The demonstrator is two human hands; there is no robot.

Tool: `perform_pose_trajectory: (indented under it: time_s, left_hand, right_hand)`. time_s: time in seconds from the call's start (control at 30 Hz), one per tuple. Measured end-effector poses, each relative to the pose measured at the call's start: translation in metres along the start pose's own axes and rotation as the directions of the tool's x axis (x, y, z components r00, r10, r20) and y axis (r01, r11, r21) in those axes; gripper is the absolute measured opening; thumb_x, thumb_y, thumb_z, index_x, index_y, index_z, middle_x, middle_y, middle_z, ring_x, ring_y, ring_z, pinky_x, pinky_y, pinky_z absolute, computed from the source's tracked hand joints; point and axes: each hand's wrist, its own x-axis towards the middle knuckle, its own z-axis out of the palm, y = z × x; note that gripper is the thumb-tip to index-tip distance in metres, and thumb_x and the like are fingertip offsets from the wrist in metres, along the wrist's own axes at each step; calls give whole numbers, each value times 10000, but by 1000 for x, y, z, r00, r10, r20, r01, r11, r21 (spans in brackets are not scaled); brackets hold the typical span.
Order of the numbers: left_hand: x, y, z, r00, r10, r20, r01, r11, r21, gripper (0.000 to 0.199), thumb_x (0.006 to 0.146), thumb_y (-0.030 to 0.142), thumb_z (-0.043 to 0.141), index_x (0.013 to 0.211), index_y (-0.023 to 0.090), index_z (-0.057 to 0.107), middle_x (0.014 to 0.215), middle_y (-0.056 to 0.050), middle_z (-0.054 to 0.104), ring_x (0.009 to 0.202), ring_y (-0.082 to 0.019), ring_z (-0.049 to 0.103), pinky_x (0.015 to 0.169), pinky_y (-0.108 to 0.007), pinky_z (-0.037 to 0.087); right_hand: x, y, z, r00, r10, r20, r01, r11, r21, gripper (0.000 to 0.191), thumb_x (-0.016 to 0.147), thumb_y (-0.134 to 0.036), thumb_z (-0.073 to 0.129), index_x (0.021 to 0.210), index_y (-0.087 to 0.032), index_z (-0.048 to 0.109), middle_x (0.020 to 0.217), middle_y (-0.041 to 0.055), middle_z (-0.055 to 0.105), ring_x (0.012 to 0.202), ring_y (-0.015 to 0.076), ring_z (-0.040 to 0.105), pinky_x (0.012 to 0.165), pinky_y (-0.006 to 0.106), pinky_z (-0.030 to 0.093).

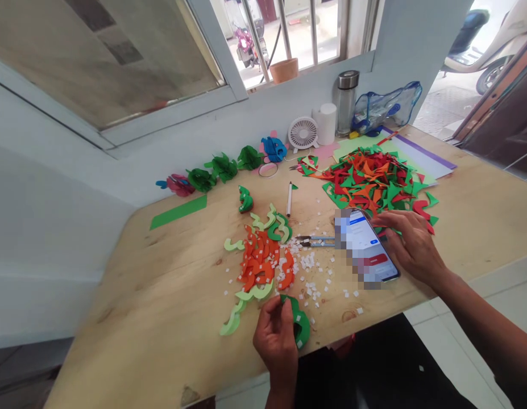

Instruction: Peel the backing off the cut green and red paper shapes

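My left hand [277, 332] pinches a curved green paper piece [303, 326] dotted with small white squares, close to the table's front edge. My right hand [410, 241] is at the right side of a lit phone [374, 250], its fingers apart and bent by the phone's edge. Between the hands lie scattered white squares [310, 261] and tweezers-like blue-handled tools [320, 241], partly hidden by the blurred patch. Left of them sits a pile of orange curved pieces [258, 255], with pale green wavy strips [231, 319] around it.
A heap of red, orange and green scraps [374, 179] covers the back right. Along the wall stand green paper shapes [223, 167], a small fan [303, 134], a white cylinder [327, 124] and a glass bottle [346, 102]. A pen [289, 199] lies mid-table.
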Motion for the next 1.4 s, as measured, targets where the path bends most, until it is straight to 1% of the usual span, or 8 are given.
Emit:
perform_pose_trajectory:
  time_s: [0.17, 0.47, 0.53, 0.67, 0.77, 1.03, 1.2, 1.4]
  left_hand:
    - [1, -1, 2, 999, 27, -21, -27, 1000, 7, 309, 663, 389, 729, 839, 147, 654, 727, -42, 679, 659, -163, 656, 531, -225, 529]
    - [1, 1, 2, 999, 47, 5, -47, 999, -13, 285, 674, 373, 721, 839, 149, 659, 737, -36, 681, 667, -154, 652, 565, -226, 534]
    - [1, 1, 3, 998, 59, 9, -59, 998, -11, 275, 685, 366, 716, 844, 148, 659, 737, -38, 679, 682, -158, 655, 581, -234, 537]
    - [1, 2, 4, 997, 76, 11, -76, 997, -23, 252, 697, 346, 710, 846, 148, 661, 730, -29, 675, 683, -147, 653, 624, -234, 536]
    - [2, 3, 5, 997, 81, 20, -80, 996, -46, 246, 693, 337, 710, 838, 143, 663, 721, -27, 672, 669, -140, 643, 643, -238, 531]
    - [3, 2, 5, 994, 92, 63, -88, 995, -55, 261, 688, 351, 704, 826, 134, 658, 669, -10, 643, 593, -115, 593, 563, -207, 491]
    - [3, 0, 6, 991, 104, 82, -100, 993, -57, 296, 682, 384, 697, 820, 125, 664, 621, -5, 621, 510, -100, 552, 472, -191, 448]
    - [4, -2, 7, 985, 156, 68, -151, 986, -64, 310, 664, 405, 703, 807, 132, 678, 622, -19, 643, 562, -138, 607, 524, -228, 496]
  right_hand:
    - [-19, -3, -8, 1000, -7, -24, 7, 1000, 1, 235, 875, -171, 437, 1080, -225, 540, 935, 66, 703, 954, 261, 591, 877, 450, 393]
    - [-29, -1, -3, 993, -83, 83, 89, 993, -80, 236, 879, -162, 455, 1087, -219, 551, 1012, 74, 700, 993, 259, 603, 908, 457, 378]
    - [-28, -1, -5, 997, -55, 59, 59, 996, -69, 241, 878, -173, 455, 1092, -226, 552, 997, 64, 706, 979, 258, 606, 905, 451, 385]
    - [-32, -7, -10, 995, 74, -68, -78, 995, -58, 274, 876, -197, 449, 1133, -221, 541, 937, 61, 716, 927, 258, 617, 859, 423, 425]
    - [-41, -17, -8, 983, 147, -110, -155, 985, -71, 301, 864, -238, 486, 1159, -208, 534, 987, 86, 697, 915, 264, 626, 818, 399, 454]
    - [-51, -42, 15, 977, 214, 18, -208, 966, -152, 637, 804, -432, 548, 1361, -181, 368, 1264, 171, 546, 1134, 345, 525, 857, 462, 450]
    - [-46, -53, 23, 957, 284, 61, -264, 938, -224, 702, 799, -478, 533, 1395, -173, 321, 1334, 186, 486, 1176, 349, 494, 863, 469, 449]
    - [-48, -59, 29, 950, 302, 85, -263, 915, -305, 749, 781, -519, 533, 1411, -183, 306, 1370, 197, 443, 1169, 370, 487, 848, 481, 441]
